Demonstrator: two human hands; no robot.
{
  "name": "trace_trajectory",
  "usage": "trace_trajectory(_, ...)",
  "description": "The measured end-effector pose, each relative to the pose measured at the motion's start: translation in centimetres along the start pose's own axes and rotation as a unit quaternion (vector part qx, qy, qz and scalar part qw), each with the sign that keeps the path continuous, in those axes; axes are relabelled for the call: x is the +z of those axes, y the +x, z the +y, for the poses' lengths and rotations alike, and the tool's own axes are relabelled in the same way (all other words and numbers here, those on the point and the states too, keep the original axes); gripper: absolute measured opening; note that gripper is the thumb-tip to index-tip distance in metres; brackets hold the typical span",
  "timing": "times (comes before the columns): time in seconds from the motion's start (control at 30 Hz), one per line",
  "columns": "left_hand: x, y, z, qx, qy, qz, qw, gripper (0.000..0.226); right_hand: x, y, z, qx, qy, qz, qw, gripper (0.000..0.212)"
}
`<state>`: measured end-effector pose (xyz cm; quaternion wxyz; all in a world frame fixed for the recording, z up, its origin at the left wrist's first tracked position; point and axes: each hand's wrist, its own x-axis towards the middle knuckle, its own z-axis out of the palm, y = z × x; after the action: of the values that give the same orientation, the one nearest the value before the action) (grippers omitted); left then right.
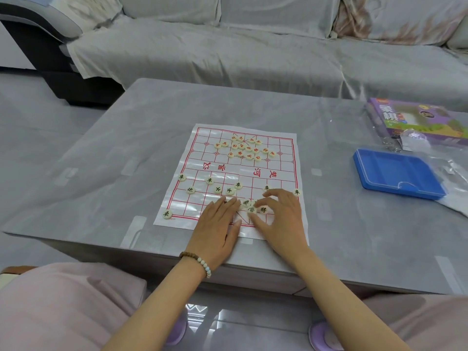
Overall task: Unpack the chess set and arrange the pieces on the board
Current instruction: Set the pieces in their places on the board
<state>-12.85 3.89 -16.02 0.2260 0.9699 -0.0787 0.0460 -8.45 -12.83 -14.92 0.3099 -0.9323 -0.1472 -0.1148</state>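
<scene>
My left hand [217, 224] lies flat, fingers straight and released, pressing the near edge of the board sheet [202, 138] to the surface [101, 148]. My right hand [281, 216] is curled beside it. Its thumb and forefinger are closed on a black-lettered piece [251, 210] on my back rows, and as far as I can tell they touch it on both sides. Two more black pieces [263, 210] sit touching or almost touching it, partly under my fingers.

The rest of my black set is spread across my half. Some are already on line crossings, such as the corner chariot [167, 214], and a few are loose in the middle. The red pieces [244, 148] are still in one heap on the far half, unsorted.

Risks:
- The pieces round my fingertips are crowded, so lifting or sliding this one could nudge its neighbours off their points.
- The sheet looks thin, glossy and creased. If my left hand lets up, a dragged piece may pull it along and disturb everything already placed.
- Its near edge lies close to the surface's edge, so a knocked disc could roll into my lap.

To the right, well apart, lie the blue plastic case [397, 173], the purple game box [417, 117] and some clear wrapping [453, 173].
</scene>
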Motion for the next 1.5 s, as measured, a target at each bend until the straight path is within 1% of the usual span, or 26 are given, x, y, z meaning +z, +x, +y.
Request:
trace_trajectory(0.1,0.0,0.2,0.4,0.013,0.019,-0.009,1.000,0.071,-2.4,0.0,2.2,0.018,-0.024,0.018,0.999,0.016)
trace_trajectory(0.2,0.0,1.1,1.3,0.025,0.036,-0.004,0.999,0.071,-3.9,0.5,4.5,0.055,-0.065,-0.004,0.996,0.019)
trace_trajectory(0.33,0.3,2.1,2.2,0.023,0.065,0.008,0.998,0.073,-3.7,0.5,5.6,0.055,-0.101,-0.043,0.992,0.028)
trace_trajectory(0.47,0.8,2.2,2.0,0.001,0.053,0.019,0.998,0.069,-2.8,0.0,5.2,0.078,-0.112,0.011,0.991,0.037)
trace_trajectory(0.57,0.7,2.1,2.0,-0.009,0.040,0.030,0.999,0.067,-2.4,0.3,5.0,0.088,-0.105,0.013,0.990,0.030)
trace_trajectory(0.63,0.7,2.1,2.0,-0.008,0.044,0.020,0.999,0.076,-2.2,0.7,5.2,0.070,-0.087,0.004,0.994,0.024)
trace_trajectory(0.7,0.7,2.1,2.0,-0.009,0.045,0.006,0.999,0.088,-2.0,0.7,5.4,0.052,-0.079,-0.002,0.996,0.025)
trace_trajectory(0.77,0.7,2.1,2.0,-0.014,0.045,-0.002,0.999,0.092,-2.0,0.7,5.5,0.056,-0.078,0.001,0.995,0.031)
trace_trajectory(0.83,0.7,2.1,2.1,-0.015,0.045,-0.005,0.999,0.093,-2.1,0.7,5.4,0.073,-0.073,0.010,0.995,0.034)
trace_trajectory(0.9,0.7,2.0,2.1,-0.014,0.042,-0.005,0.999,0.093,-2.1,0.7,5.4,0.077,-0.069,0.017,0.995,0.030)
trace_trajectory(1.0,0.7,2.0,2.0,-0.014,0.040,-0.008,0.999,0.091,-1.8,0.9,5.6,0.081,-0.069,0.006,0.994,0.024)
trace_trajectory(1.13,0.7,2.0,2.0,-0.016,0.035,-0.011,0.999,0.089,-1.8,0.8,5.8,0.084,-0.063,0.011,0.994,0.022)
trace_trajectory(1.5,0.9,2.0,1.8,-0.013,0.020,-0.004,1.000,0.092,-1.7,0.7,5.9,0.075,-0.060,0.010,0.995,0.024)
